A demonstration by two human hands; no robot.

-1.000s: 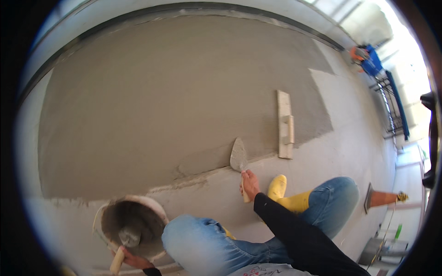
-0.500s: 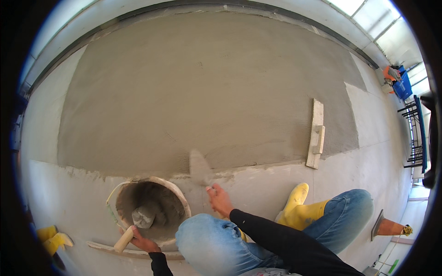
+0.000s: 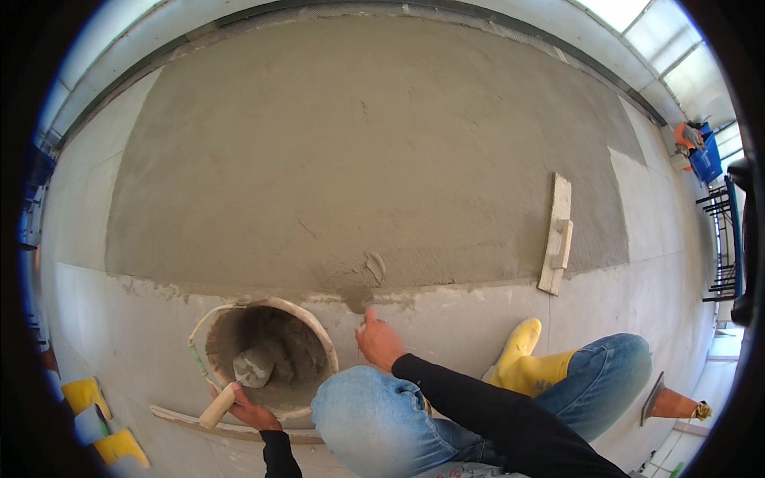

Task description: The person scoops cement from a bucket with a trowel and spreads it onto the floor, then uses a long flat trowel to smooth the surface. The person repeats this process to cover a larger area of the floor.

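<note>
My right hand (image 3: 380, 342) is closed on a pointed trowel (image 3: 360, 299), whose mortar-coated blade lies over the front edge of a wide grey mortar bed (image 3: 358, 159). A small raised dab of mortar (image 3: 375, 268) sits just beyond the blade. To the left stands a tilted round bucket (image 3: 319, 342) with mortar inside and a pale, caked lump (image 3: 253, 368) in it. At its near rim, my left hand (image 3: 253, 412) is closed around a pale wooden handle (image 3: 217, 406); I cannot tell what tool it belongs to.
A wooden float (image 3: 555, 235) rests on the mortar's right side. A long thin strip (image 3: 183, 420) lies near the bucket. My yellow boot (image 3: 518, 350) is right of the trowel, an orange cone (image 3: 673, 406) farther right. Another person's yellow boots (image 3: 121, 448) show at far left.
The trowel has drawn back toward me from over the mortar, and a dab of mortar now shows there. My left hand stays at the bucket. The other person's legs have shifted at far left.
</note>
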